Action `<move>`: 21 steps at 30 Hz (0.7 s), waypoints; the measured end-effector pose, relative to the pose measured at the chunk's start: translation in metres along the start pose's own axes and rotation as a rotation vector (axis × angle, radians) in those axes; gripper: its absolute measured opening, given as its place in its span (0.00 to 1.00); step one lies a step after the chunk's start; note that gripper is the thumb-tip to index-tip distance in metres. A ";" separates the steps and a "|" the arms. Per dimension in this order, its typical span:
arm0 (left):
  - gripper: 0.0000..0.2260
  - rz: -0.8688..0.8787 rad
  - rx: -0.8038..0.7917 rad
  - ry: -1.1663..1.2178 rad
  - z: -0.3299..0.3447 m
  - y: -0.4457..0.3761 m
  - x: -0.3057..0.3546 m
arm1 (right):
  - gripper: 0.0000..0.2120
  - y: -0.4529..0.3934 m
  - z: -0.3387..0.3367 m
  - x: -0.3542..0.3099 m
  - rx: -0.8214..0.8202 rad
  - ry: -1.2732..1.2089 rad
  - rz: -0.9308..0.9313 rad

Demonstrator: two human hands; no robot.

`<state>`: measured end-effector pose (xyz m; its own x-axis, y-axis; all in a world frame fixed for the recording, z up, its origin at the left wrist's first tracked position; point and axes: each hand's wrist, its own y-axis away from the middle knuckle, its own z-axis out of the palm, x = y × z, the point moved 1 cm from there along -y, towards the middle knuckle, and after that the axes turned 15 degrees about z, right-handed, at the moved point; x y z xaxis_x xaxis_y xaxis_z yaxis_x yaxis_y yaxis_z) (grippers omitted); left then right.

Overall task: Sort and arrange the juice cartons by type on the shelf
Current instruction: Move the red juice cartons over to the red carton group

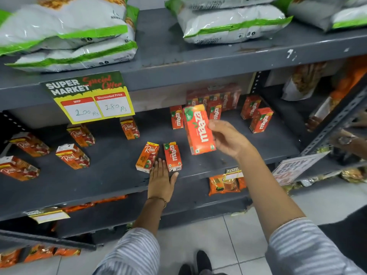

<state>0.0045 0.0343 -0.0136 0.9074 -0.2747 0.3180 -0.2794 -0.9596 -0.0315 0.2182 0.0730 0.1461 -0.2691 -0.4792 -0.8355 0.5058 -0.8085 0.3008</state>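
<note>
My right hand (228, 139) holds an orange Maaza carton (198, 130) in the air above the grey middle shelf (111, 175). My left hand (161, 179) lies flat on the shelf, fingers apart, its fingertips between a Real carton (147, 157) and a small Maaza carton (172, 156) near the front edge. Several Real cartons (72, 156) stand scattered on the left half. More Maaza cartons (261, 120) stand at the back right, next to a wrapped Maaza multipack (214, 96).
A green and yellow price sign (89, 96) hangs from the upper shelf edge. White and green bags (65, 32) lie on the top shelf. A slanted metal upright (335, 120) bounds the right side, with another person's hand (345, 139) beyond it. Orange packets (226, 183) fill the lower shelf.
</note>
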 end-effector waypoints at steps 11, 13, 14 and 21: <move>0.52 0.020 0.019 0.005 -0.003 0.003 0.002 | 0.32 0.028 0.022 -0.021 -0.115 0.165 -0.053; 0.53 0.007 0.002 0.005 -0.003 0.002 0.002 | 0.19 0.023 0.009 -0.012 -0.016 0.153 -0.059; 0.53 0.001 -0.009 0.001 -0.003 0.001 0.001 | 0.11 0.020 0.000 -0.007 0.042 0.141 -0.069; 0.52 -0.024 -0.001 -0.013 0.000 0.000 0.000 | 0.19 -0.009 -0.068 0.027 0.511 0.161 -0.057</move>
<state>0.0043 0.0342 -0.0133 0.9177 -0.2526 0.3067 -0.2581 -0.9658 -0.0233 0.2626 0.0907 0.0895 -0.1347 -0.4040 -0.9048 0.0195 -0.9140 0.4052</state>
